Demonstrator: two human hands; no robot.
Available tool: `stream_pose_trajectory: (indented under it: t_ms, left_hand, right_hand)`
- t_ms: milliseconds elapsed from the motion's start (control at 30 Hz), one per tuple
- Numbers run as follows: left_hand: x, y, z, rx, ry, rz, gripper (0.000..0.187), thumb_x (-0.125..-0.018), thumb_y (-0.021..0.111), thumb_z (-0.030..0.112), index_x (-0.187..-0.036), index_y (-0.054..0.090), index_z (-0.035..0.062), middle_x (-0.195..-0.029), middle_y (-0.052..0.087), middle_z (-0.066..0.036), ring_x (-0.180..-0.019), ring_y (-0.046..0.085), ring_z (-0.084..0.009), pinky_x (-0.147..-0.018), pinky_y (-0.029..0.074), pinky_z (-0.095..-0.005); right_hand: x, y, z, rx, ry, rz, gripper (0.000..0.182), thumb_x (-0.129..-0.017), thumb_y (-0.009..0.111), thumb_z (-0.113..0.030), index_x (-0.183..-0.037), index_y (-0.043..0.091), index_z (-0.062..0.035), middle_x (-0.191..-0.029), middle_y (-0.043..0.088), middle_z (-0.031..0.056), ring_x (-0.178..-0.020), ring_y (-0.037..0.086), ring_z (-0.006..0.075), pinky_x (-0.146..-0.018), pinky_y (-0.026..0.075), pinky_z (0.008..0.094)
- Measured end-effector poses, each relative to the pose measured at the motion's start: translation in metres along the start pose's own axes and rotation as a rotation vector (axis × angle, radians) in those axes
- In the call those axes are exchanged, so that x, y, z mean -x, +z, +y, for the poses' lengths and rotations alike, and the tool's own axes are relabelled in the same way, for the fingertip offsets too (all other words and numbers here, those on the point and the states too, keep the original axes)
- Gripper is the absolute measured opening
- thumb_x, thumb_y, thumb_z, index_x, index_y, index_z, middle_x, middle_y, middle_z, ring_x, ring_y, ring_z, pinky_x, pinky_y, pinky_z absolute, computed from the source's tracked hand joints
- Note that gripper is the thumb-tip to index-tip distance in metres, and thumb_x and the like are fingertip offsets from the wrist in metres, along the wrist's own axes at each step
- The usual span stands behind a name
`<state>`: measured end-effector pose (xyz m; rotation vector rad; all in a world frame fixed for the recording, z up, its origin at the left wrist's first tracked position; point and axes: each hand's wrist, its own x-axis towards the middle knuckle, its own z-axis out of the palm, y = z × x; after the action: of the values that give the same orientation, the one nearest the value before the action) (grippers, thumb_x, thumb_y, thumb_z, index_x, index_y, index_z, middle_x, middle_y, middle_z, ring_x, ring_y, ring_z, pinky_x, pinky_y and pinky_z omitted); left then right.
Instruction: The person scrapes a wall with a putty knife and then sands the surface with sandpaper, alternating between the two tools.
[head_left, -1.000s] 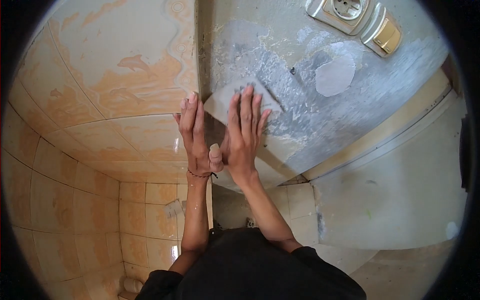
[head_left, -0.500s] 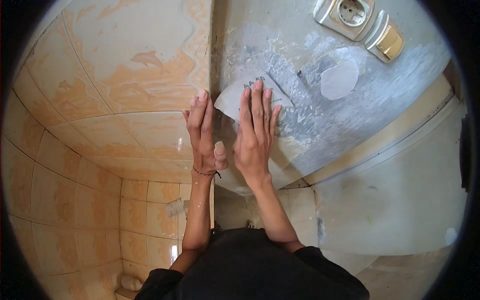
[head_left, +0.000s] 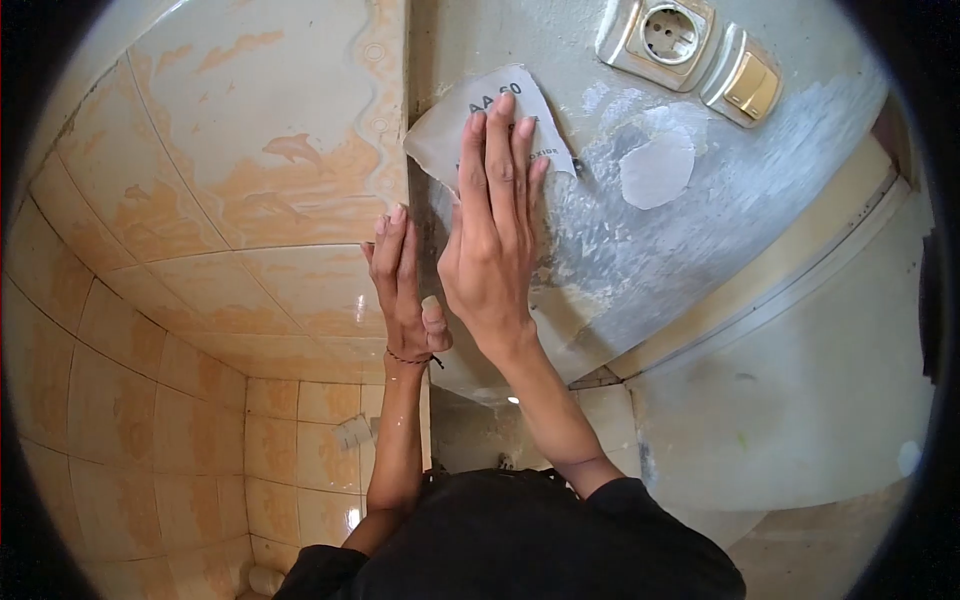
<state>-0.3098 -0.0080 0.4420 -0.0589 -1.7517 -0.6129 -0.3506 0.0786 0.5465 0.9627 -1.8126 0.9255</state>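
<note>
Sandpaper sheet: thin, limp, gritty, likely creases easily. Pinned flat to grey wall beneath right hand, fingers extended, not clasping. Best pressed mid-sheet. Left hand open-palmed on tile edge alongside.

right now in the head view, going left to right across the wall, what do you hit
tiled wall → left hand → right hand pressing the sandpaper sheet → round patch → socket → switch
</note>
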Motion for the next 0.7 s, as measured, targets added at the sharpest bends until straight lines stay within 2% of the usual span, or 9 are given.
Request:
stream_pose_trajectory:
  t_ms: [100,267,367,567,700]
  left_hand:
    - [0.002,-0.005,0.001,0.002,-0.004,-0.019,0.090,-0.100,0.010,0.063,-0.147,0.038,-0.0079,-0.156,0.034,-0.024,-0.148,0.027,-0.0383,-0.122,0.009,-0.0514]
    - [-0.002,0.000,0.001,-0.014,-0.010,-0.003,0.088,-0.100,0.011,0.061,-0.147,0.038,-0.0088,-0.156,0.034,-0.024,-0.148,0.027,-0.0380,-0.122,0.009,-0.0510]
    - [0.002,-0.001,0.000,0.000,0.011,0.014,0.085,-0.101,0.013,0.058,-0.147,0.038,-0.0089,-0.156,0.034,-0.024,-0.147,0.028,-0.0375,-0.122,0.009,-0.0508]
    - [-0.001,0.000,0.000,0.005,0.009,0.013,0.084,-0.101,0.014,0.057,-0.146,0.039,-0.0097,-0.155,0.035,-0.024,-0.147,0.028,-0.0381,-0.122,0.010,-0.0514]
    - [0.001,-0.003,-0.002,-0.002,0.025,0.003,0.085,-0.102,0.013,0.057,-0.145,0.040,-0.0108,-0.154,0.035,-0.026,-0.147,0.029,-0.0392,-0.121,0.010,-0.0517]
  right_hand:
    - [0.014,0.000,0.009,-0.005,-0.046,-0.079,0.060,-0.092,0.044,0.002,-0.152,0.038,-0.0011,-0.161,0.030,0.0166,-0.150,0.025,0.0364,-0.121,0.017,0.0526]
    - [0.004,0.002,0.007,0.034,-0.057,-0.036,0.059,-0.093,0.044,0.001,-0.152,0.038,-0.0019,-0.161,0.031,0.0141,-0.150,0.026,0.0341,-0.121,0.017,0.0524]
    - [0.012,-0.003,0.007,0.005,-0.041,-0.081,0.059,-0.093,0.044,0.001,-0.152,0.038,-0.0028,-0.161,0.032,0.0125,-0.150,0.026,0.0336,-0.121,0.017,0.0519]
    - [0.001,-0.006,0.009,0.059,-0.082,-0.097,0.057,-0.095,0.043,0.000,-0.152,0.038,-0.0022,-0.161,0.031,0.0131,-0.150,0.027,0.0340,-0.121,0.016,0.0512]
    - [0.030,-0.001,0.010,0.079,-0.049,-0.140,0.056,-0.096,0.042,-0.001,-0.152,0.039,-0.0023,-0.161,0.032,0.0131,-0.150,0.027,0.0342,-0.121,0.016,0.0512]
